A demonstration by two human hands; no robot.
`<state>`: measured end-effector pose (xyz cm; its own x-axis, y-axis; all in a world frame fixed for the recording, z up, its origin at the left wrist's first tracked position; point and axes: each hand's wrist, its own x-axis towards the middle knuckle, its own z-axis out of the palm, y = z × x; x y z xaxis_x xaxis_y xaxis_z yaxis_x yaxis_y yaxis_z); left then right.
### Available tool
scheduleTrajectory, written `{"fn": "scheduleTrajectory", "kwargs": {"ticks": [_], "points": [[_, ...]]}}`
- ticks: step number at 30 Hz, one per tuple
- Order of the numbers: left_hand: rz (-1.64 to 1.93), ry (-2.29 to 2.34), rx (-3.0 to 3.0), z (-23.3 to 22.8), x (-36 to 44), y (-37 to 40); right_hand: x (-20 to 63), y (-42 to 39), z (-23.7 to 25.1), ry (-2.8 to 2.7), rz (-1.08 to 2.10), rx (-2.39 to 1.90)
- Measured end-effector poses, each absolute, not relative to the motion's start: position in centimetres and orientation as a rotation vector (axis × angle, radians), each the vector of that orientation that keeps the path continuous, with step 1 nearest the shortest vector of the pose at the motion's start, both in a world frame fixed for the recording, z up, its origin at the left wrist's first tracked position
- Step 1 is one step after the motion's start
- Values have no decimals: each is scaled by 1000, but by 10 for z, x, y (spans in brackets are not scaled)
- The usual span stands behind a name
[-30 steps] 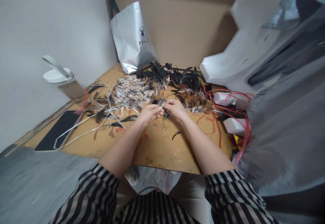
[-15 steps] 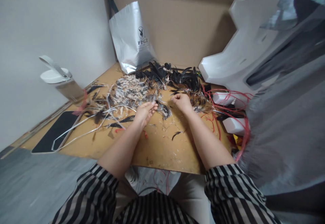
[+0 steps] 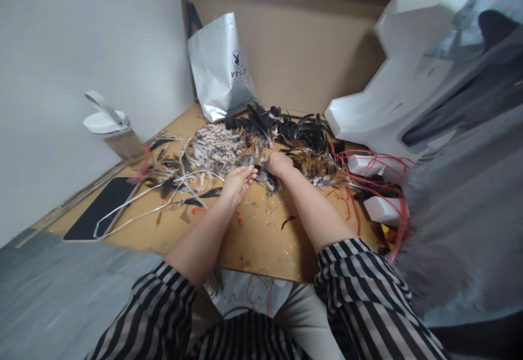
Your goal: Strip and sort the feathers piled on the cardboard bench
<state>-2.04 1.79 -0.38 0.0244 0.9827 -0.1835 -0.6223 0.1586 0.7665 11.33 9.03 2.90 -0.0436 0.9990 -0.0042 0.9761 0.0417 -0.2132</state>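
The left hand (image 3: 237, 181) lay palm-up on the wooden board (image 3: 261, 240), its fingers loosely curled around a small dark tuft of feathers (image 3: 267, 179) that trailed onto the board just right of the fingertips. The right hand (image 3: 279, 163) sat just behind that tuft, closed into a fist and pressed into the edge of the feather heap (image 3: 261, 142); whether anything was inside the fist could not be told. The heap spread across the back of the board, with pale speckled feathers to the left of the hands, black ones behind them and brown ones to the right. Left of the heap stood a clear jar (image 3: 116, 136) with a white lid, its contents unclear. Behind the heap a silver bag (image 3: 220, 68) leaned on the cardboard wall, its inside hidden. Red cords (image 3: 359, 185) tangled to the right of the heap.
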Motion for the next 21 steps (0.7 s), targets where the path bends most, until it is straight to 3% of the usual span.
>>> {"fn": "scheduleTrajectory", "kwargs": {"ticks": [4,11,21], "points": [[1336,807,551,-3,-19,17,129,82,33,-1932,495,-1875],[1165,678,504,-1,-16,12,150,35,38,-1214,1627,-1019],[894,529,463,5,-16,3,137,15,21,-964,1884,-726]]}}
